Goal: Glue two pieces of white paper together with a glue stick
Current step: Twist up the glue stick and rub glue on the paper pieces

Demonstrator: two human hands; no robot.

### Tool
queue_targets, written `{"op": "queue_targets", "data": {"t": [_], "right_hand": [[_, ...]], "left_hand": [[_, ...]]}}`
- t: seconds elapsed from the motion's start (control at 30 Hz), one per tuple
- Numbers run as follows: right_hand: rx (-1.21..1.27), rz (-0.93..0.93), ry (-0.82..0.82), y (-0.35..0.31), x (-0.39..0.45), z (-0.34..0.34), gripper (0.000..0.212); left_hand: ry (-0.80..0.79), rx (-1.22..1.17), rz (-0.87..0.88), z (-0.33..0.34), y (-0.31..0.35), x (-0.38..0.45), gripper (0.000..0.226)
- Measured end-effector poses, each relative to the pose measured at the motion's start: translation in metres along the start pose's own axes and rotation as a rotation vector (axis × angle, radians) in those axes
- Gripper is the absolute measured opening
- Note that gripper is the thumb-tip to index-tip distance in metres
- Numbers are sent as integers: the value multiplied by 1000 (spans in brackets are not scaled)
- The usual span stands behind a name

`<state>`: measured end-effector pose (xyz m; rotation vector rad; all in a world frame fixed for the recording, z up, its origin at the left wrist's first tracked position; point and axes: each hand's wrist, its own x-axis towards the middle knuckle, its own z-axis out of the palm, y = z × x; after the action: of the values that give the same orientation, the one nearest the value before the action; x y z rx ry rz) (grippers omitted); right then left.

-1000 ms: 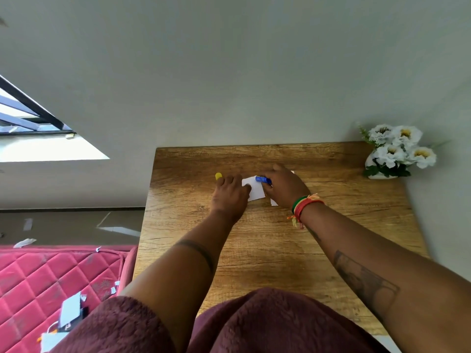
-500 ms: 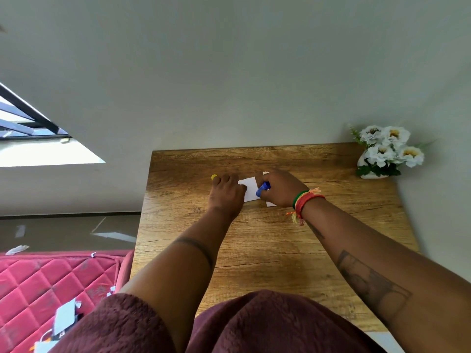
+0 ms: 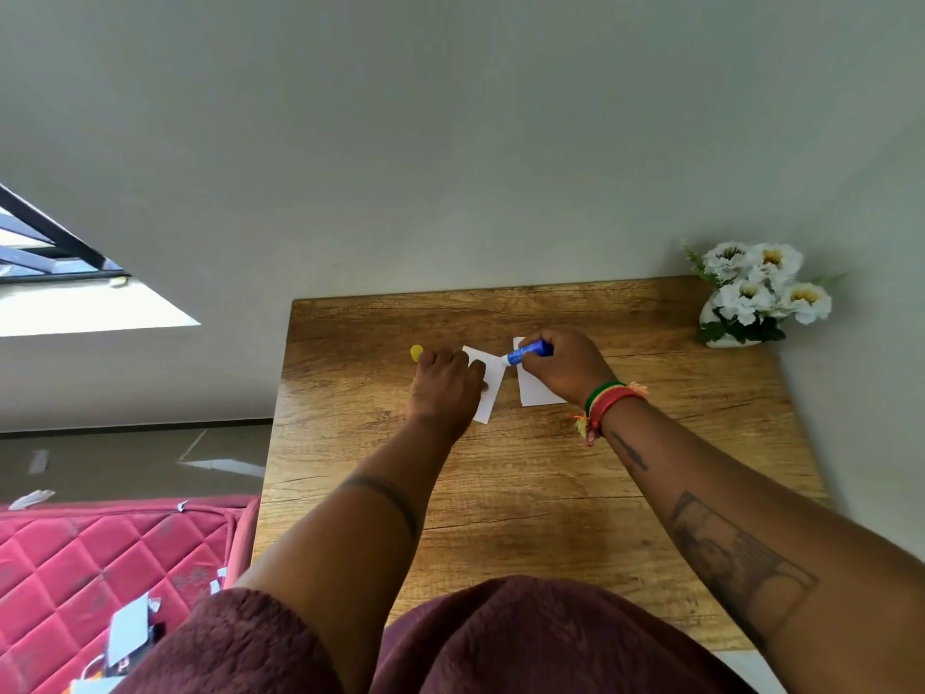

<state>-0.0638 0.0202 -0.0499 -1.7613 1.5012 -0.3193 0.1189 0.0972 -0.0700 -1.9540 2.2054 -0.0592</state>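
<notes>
Two small white paper pieces lie on the wooden table (image 3: 525,493). My left hand (image 3: 445,383) presses flat on the left paper (image 3: 493,388), covering its left part. My right hand (image 3: 565,365) grips a blue glue stick (image 3: 528,353), held nearly level with its tip pointing left onto the left paper's upper right corner. The right paper (image 3: 535,390) lies partly under my right hand. A yellow cap (image 3: 416,353) sits just left of my left hand's fingertips.
A white vase of white flowers (image 3: 751,298) stands at the table's far right corner against the wall. A pink quilted mattress (image 3: 100,558) with paper scraps lies on the floor to the left of the table.
The glue stick has swung from the paper's middle toward its upper right corner. More of the right paper shows. My left hand still presses on the left paper.
</notes>
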Motion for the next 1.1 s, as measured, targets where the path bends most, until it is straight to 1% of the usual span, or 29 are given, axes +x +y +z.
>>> {"op": "queue_targets", "data": {"t": [0.13,0.27,0.37,0.53,0.6,0.87,1.1], "right_hand": [[-174,-100,13,-6,3,8,28],[-307,-224,-34,-13,7,14,28],[-363,-266,-56,-16,9,16,28],[-463,-309,-113,-21,9,14,25],[-500,-316,-153,-24,8,13,27],[-508,-330,-243,-29,-12,10,32],[-509,-337,-317,-28,-24,12,32]], "left_hand": [[2,-7,-9,2,2,0,29],[39,-29,-41,3,1,3,36],[37,-34,-57,3,1,2,37],[-12,-21,-55,-3,-1,0,26],[-40,-10,-54,-6,-2,-1,30],[-37,14,-81,-12,3,-3,23],[-42,8,-117,-10,4,-3,27]]}}
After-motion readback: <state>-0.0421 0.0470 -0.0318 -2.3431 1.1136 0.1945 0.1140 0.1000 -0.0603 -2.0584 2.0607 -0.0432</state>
